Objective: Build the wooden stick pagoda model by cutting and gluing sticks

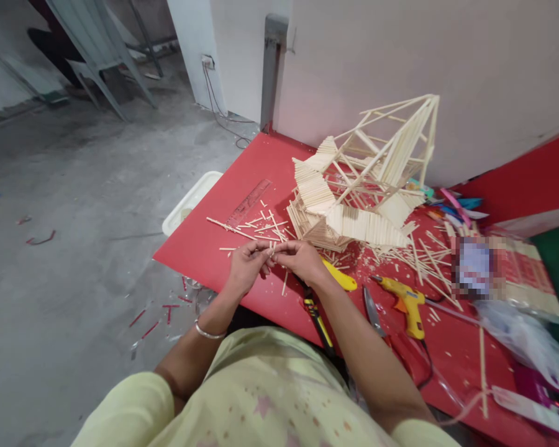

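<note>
The left hand and the right hand meet over the red table, thumbs and fingers pinched closely around short pale stick pieces — exactly how many, I cannot tell. Loose cut sticks lie just beyond the fingers, near a see-through ruler. Farther back and to the right stands a structure of sticks, its open frame rising to a tilted point. A yellow handle lies beside the right hand, with a yellow glue gun farther right
</note>
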The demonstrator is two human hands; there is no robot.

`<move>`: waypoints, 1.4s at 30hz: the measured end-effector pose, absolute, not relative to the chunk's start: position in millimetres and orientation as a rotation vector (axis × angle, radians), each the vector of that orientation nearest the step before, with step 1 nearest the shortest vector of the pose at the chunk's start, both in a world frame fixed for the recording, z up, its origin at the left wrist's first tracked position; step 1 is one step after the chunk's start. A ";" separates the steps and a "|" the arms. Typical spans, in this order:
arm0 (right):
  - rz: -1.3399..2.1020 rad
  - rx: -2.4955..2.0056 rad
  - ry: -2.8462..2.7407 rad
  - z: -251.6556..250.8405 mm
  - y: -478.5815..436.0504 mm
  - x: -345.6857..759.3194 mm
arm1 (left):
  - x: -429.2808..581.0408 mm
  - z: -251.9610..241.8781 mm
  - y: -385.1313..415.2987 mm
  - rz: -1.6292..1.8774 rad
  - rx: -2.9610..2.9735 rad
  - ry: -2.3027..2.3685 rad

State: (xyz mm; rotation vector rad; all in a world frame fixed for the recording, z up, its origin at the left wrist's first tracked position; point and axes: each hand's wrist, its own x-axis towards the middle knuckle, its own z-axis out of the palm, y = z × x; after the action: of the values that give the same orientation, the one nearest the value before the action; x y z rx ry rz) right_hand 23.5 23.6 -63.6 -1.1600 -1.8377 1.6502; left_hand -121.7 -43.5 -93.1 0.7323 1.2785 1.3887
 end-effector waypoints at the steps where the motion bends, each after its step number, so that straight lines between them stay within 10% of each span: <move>1: 1.663 -1.149 -1.830 -63.5 23.4 23.5 | -121.2 -93.0 -43.9 1.385 0.757 1.293; 21: 1.523 -1.074 -1.854 -70.3 12.7 20.3 | -128.9 -90.1 -47.1 1.398 0.564 1.146; 42: 0.514 -1.318 -2.642 -38.3 58.1 -31.1 | -153.8 -108.4 -47.6 1.895 0.533 1.350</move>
State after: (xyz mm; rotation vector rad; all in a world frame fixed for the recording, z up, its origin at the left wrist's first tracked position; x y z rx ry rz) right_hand -31.1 58.1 -38.3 -1.3176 -2.6421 0.5145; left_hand -153.8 -47.6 -108.4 0.5333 1.3496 1.8948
